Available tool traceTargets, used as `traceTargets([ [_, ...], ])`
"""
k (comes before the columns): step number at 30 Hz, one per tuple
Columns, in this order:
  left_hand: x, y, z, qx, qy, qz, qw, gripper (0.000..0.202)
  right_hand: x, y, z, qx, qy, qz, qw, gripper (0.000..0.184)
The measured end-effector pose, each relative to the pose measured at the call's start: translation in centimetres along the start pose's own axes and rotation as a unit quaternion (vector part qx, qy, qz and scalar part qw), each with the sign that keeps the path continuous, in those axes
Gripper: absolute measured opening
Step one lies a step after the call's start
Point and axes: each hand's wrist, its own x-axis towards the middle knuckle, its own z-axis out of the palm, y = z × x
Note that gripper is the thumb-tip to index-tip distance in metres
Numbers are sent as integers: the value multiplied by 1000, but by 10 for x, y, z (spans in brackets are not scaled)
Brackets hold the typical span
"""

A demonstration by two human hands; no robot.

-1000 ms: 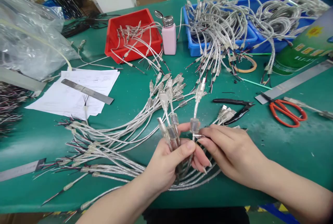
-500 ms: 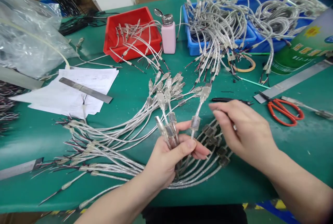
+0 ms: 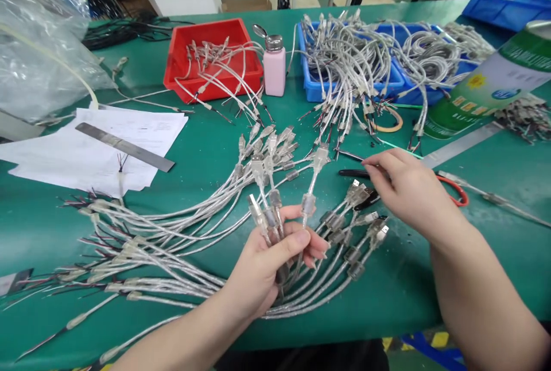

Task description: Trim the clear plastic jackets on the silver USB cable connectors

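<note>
My left hand (image 3: 275, 262) is closed around several clear-jacketed USB cables (image 3: 270, 216), their plugs pointing up and away. Between its thumb and fingers one cable stands apart, with its USB plug (image 3: 319, 157) raised and a grey ferrite block (image 3: 308, 204) just above the fingers. My right hand (image 3: 400, 187) is closed on a slim dark pointed tool (image 3: 350, 155), whose tip points left toward that plug without touching it; its exact kind is unclear. Below the fingers lies a black-handled tool (image 3: 355, 174), partly covered by the hand. More USB plugs (image 3: 379, 233) lie beneath, to the right of my left hand.
Bundled cables (image 3: 185, 262) spread left across the green table. Behind stand a red bin (image 3: 170, 66), a pink pump bottle (image 3: 274, 72), blue bins (image 3: 316, 92) of cables and a green can (image 3: 477, 92). Red-handled scissors (image 3: 458, 190) and a steel ruler (image 3: 124, 147) also lie there.
My right hand has moved slightly away from me, and the dark tool now sticks out from its fingers. The view has shifted, uncovering plugs under that hand. My left hand keeps its hold.
</note>
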Motion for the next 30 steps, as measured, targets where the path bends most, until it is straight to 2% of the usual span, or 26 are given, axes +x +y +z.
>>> traceTargets([
  [5, 0, 1, 1, -4, -2, -12, 1000, 28, 1, 11, 10, -36, -40, 5, 999, 28],
  [9, -1, 2, 0, -2, -4, -14, 1000, 29, 3, 10, 22, -53, -72, -8, 996, 30],
  [14, -1, 0, -1, -7, -4, -4, 1000, 26, 7, 14, 28, -42, -78, 2, 996, 22],
  [18, 1, -2, -2, -9, 20, 13, 1000, 23, 10, 24, 13, -12, -38, 17, 999, 15],
  [22, 2, -2, -3, -22, 23, 22, 999, 24, 9, 24, -5, 80, 60, 87, 991, 24],
  [24, 2, -2, -3, -26, 20, 17, 999, 24, 8, 21, -10, 194, 122, 135, 964, 27],
  [27, 1, -2, -3, -23, 25, 18, 999, 23, 8, 11, -16, 359, 197, 162, 898, 26],
  [30, 1, -1, -3, -19, 29, 22, 999, 22, 9, -3, -23, 509, 199, 155, 823, 20],
])
